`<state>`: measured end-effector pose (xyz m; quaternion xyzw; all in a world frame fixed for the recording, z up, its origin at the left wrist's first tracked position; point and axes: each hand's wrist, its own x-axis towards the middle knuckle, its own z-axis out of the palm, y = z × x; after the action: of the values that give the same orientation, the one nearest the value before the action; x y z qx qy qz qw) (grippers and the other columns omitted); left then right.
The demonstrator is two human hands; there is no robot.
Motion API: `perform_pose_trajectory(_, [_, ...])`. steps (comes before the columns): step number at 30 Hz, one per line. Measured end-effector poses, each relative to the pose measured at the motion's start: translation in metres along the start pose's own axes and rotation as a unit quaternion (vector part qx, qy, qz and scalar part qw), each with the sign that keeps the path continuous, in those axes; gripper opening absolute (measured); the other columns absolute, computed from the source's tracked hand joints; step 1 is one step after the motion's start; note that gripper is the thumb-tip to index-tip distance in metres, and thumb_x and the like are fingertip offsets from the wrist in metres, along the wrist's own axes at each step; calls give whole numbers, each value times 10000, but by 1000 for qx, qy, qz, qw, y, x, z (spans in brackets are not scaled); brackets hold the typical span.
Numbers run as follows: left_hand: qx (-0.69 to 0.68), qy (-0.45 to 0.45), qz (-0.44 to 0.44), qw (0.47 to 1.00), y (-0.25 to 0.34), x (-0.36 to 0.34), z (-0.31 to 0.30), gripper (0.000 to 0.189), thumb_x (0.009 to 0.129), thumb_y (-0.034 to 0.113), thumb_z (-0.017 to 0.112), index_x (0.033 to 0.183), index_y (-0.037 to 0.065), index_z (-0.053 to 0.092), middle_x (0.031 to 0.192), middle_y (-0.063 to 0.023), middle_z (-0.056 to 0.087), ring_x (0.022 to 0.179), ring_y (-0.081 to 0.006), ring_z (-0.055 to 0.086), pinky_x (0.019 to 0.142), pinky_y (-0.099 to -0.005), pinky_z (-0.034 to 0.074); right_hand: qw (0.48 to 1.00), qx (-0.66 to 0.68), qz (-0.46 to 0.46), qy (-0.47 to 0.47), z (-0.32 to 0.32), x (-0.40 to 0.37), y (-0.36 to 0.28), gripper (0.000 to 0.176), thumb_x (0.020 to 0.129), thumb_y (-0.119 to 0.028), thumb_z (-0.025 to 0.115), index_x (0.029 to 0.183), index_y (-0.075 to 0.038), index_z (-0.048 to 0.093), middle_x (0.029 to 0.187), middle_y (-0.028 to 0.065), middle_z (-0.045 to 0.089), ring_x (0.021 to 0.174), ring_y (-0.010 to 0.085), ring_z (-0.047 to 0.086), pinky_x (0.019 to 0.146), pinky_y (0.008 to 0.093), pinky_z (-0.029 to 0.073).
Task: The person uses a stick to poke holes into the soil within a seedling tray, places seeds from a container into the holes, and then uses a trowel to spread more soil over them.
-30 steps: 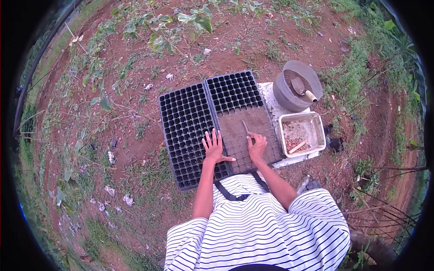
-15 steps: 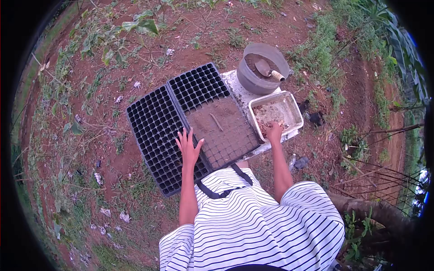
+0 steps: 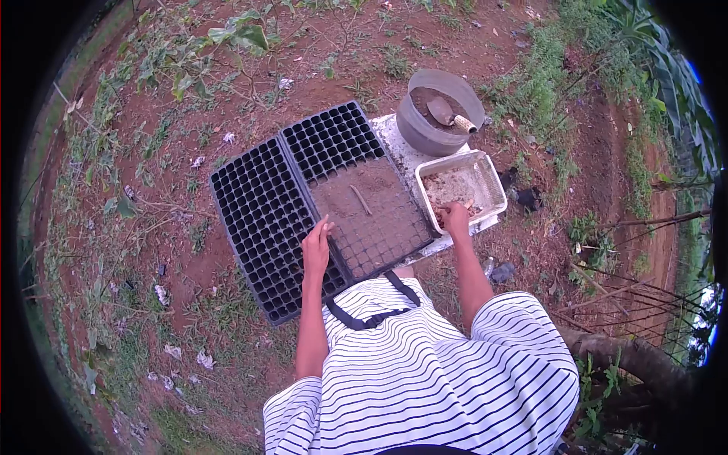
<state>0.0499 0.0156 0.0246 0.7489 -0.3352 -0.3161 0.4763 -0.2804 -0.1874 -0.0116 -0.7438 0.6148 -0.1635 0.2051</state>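
Observation:
My left hand [image 3: 315, 246] is over the dividing edge between two black seedling trays, its fingers drawn together and nothing visible in them. The left tray [image 3: 254, 205] has bare dark cells. The right tray [image 3: 334, 136] has bare cells at its far end and brown soil [image 3: 379, 205] over the nearer part. A short brown stick [image 3: 361, 200] lies on that soil. My right hand [image 3: 456, 220] reaches into a dirty white basin [image 3: 497, 178], fingers bent down and closed among small reddish-brown bits [image 3: 438, 193]. What they pinch is hidden.
A grey round tub [image 3: 425, 136] of soil holds a trowel [image 3: 441, 112] with a light handle. Tub and basin stand on a whitish board [image 3: 388, 136]. Leafy plants [image 3: 243, 34] grow beyond the trays. A thick branch [image 3: 622, 353] lies at the right.
My left hand has gone from spread fingers to fingers drawn together, at nearly the same place. My right hand stays in the basin. The view has shifted slightly.

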Motion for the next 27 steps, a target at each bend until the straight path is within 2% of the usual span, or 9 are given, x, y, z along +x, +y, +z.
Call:
perform_pose_trajectory(3, [7,16,65,998,0,-1,-4,277,963,101,554,1220,24,625,1076,-177,698,991,-253,687,840,-348,523,998,16,-25,-59,-10,0,0,236,712,-115,773,935,-42,748,864,203,690,807,344,672,781,407,516])
perform_pose_trajectory(4, [26,17,67,997,0,0,-6,291,961,114,568,1237,36,622,1043,-128,720,947,-157,679,811,-296,513,997,21,-40,-62,-11,-1,-1,229,701,-102,778,921,-45,749,854,196,689,799,340,669,776,401,516])
perform_pose_trajectory(10, [9,14,82,996,7,-7,-6,261,930,129,622,1177,51,657,872,-109,729,756,-96,638,658,-267,475,997,15,-80,-2,-7,-2,-7,81,785,-57,698,813,9,660,812,168,683,761,313,667,740,395,514])
perform_pose_trajectory(12, [9,8,72,997,12,-10,-7,260,910,150,655,1149,48,671,831,-83,722,710,-73,603,608,-250,443,983,153,47,91,-11,-2,-25,125,831,-80,687,909,8,647,800,144,686,738,267,667,719,378,516])
perform_pose_trajectory(14, [17,-36,17,999,36,-16,-15,275,892,127,663,1151,37,661,910,-137,721,859,-199,702,756,-319,521,979,168,37,106,-9,-6,-48,160,865,-108,691,966,1,631,785,94,682,726,178,655,689,323,511])
perform_pose_trajectory(18, [-22,-49,29,998,61,-24,-13,296,845,112,715,1124,23,669,914,-119,724,822,-165,684,737,-303,518,917,394,-10,-59,-9,-44,-138,150,848,-114,729,944,-4,692,780,18,684,703,64,606,650,242,482])
perform_pose_trajectory(20, [-50,-57,68,995,68,-25,-8,331,801,148,773,1107,51,696,884,-36,728,696,-54,579,596,-220,428,919,346,-35,-184,-3,-62,-164,169,845,-117,741,960,3,710,836,19,694,748,69,620,659,225,481])
perform_pose_trajectory(23, [-49,-43,104,992,72,-27,-4,310,773,152,795,1053,46,714,860,-50,703,726,-91,595,637,-246,461,848,458,-14,-267,9,-79,-192,183,852,-117,734,971,14,691,828,21,689,757,63,618,650,214,476])
perform_pose_trajectory(27, [-41,-35,106,993,69,-29,-7,229,760,136,796,961,43,737,806,-51,666,689,-113,580,624,-267,451,830,468,-2,-305,19,-77,-194,183,880,-130,705,993,11,673,849,30,692,750,68,616,646,207,477])
